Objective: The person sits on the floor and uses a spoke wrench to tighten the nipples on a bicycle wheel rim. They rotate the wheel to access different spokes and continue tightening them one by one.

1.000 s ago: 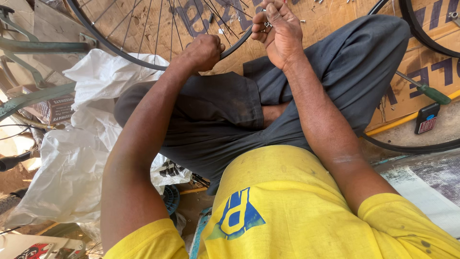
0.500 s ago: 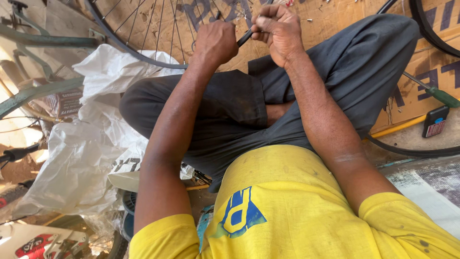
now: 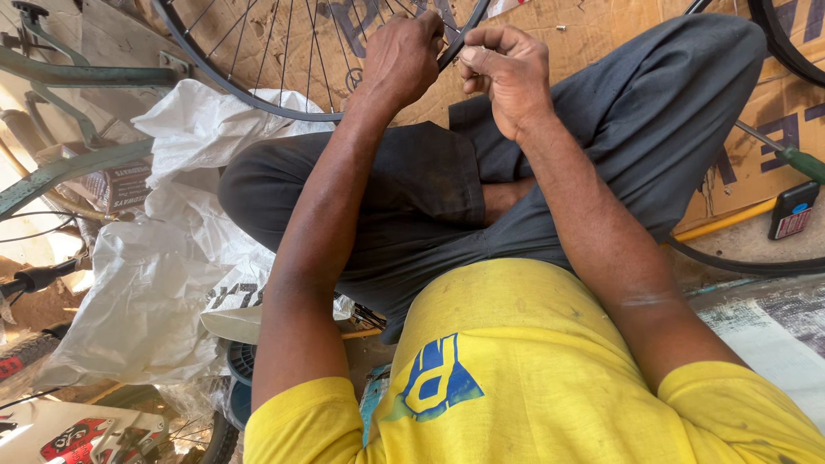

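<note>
In the head view, a bicycle wheel is seen lying on cardboard at the top edge, its dark rim arcing over the sitter's crossed legs. The rim is gripped by the left hand, fingers curled around it, while the right hand is pinched together just beside it, on something too small to be made out. The wheel is judged light and stiff at the rim, the thin spokes easily bent, so the rim is the better hold. A white plastic sack lies at the left.
</note>
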